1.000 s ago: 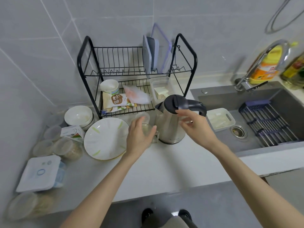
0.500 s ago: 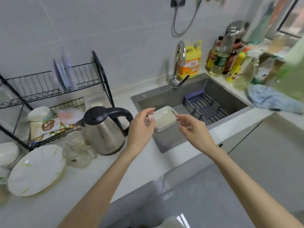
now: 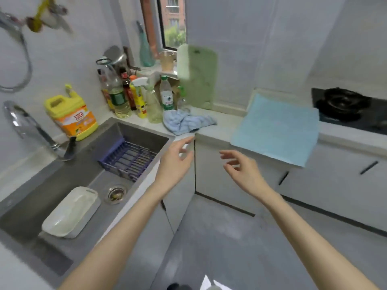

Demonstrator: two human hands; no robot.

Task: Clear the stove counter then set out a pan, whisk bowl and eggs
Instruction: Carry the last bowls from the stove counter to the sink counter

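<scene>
A flat light-blue cloth mat covers the surface beside the black gas stove; a crumpled blue rag and clustered bottles crowd the corner.

Counting now: two hands showing, left hand and right hand. One sink, one faucet, one yellow jug, one white tub, one burner. Two blue cloths lying out: crumpled cloth, flat cloth. Bottles blurring together, uncounted.
</scene>
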